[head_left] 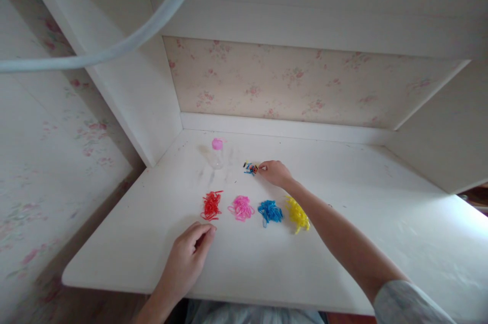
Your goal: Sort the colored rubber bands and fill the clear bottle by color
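On a white desk point(381, 222), the right hand point(275, 172) lay beyond the blue pile point(270, 211), fingertips drawn together at a small mixed-colour heap point(250, 167). Whether they pinched a piece was too small to tell. The left hand point(188, 255) rested nearer than the blue pile and to its left, loosely curled, empty. The pink pile point(241, 207) and the red pile point(211, 205) lay to the blue pile's left, and the yellow pile point(298, 214) to its right.

Grey sleeve point(404, 301), right upper arm; left hand point(186, 258), right hand point(275, 172) bare.
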The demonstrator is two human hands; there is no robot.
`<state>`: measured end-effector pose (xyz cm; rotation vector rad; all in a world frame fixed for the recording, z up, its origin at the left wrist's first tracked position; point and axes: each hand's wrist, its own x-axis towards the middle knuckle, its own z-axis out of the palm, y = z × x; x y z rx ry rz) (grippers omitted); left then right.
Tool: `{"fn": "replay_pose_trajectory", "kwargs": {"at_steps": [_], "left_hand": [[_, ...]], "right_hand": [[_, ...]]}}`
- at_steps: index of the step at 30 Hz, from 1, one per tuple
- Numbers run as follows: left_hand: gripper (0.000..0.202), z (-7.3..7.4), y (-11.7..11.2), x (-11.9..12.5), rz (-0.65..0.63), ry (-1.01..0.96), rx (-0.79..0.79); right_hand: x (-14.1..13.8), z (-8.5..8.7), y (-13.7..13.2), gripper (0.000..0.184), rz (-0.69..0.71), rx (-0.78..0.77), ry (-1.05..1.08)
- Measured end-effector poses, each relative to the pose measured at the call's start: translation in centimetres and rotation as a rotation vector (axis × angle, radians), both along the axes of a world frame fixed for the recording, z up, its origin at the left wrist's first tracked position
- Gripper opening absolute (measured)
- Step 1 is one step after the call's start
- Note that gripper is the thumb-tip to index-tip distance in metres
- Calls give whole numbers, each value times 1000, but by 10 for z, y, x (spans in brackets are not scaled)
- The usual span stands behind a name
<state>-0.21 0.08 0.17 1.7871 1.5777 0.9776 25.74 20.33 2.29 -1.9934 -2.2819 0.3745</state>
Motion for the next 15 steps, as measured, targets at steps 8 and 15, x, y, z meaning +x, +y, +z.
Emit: {"fn": "replay_pose_trajectory", "kwargs": {"at_steps": [8, 15], "left_hand": [[25, -1, -1, 2, -24, -12, -11], [27, 1, -2, 3, -41, -5, -13]], "right_hand": [[-5, -1, 4, 36, 21, 3, -66], [-9, -1, 4, 36, 37, 14, -108]]}}
